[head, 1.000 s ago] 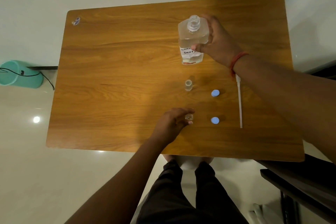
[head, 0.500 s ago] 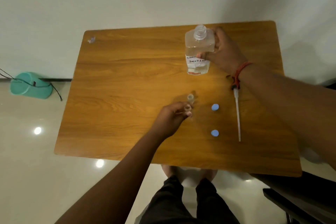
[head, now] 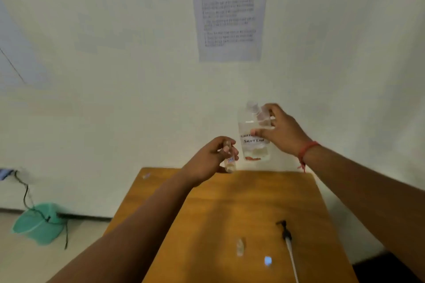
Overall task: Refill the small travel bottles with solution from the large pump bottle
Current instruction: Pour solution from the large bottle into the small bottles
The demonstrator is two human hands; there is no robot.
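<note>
My right hand (head: 281,132) grips the large clear solution bottle (head: 254,135), uncapped and upright, raised above the far edge of the wooden table (head: 230,209). My left hand (head: 207,158) holds a small clear travel bottle (head: 230,162) just left of and slightly below the large one; the two bottles are close but apart. A second small travel bottle (head: 240,247) stands on the table near me. A blue cap (head: 268,261) lies to its right. The pump head with its long white tube (head: 288,243) lies on the table at the right.
A printed paper sheet (head: 230,11) hangs on the white wall ahead. A teal bucket (head: 38,223) with a black cable sits on the floor at left. A tiny clear object (head: 146,176) lies at the table's far left corner.
Both hands have lifted off the table: the left raised the small bottle, the right raised the large bottle. The view tilted up toward the wall.
</note>
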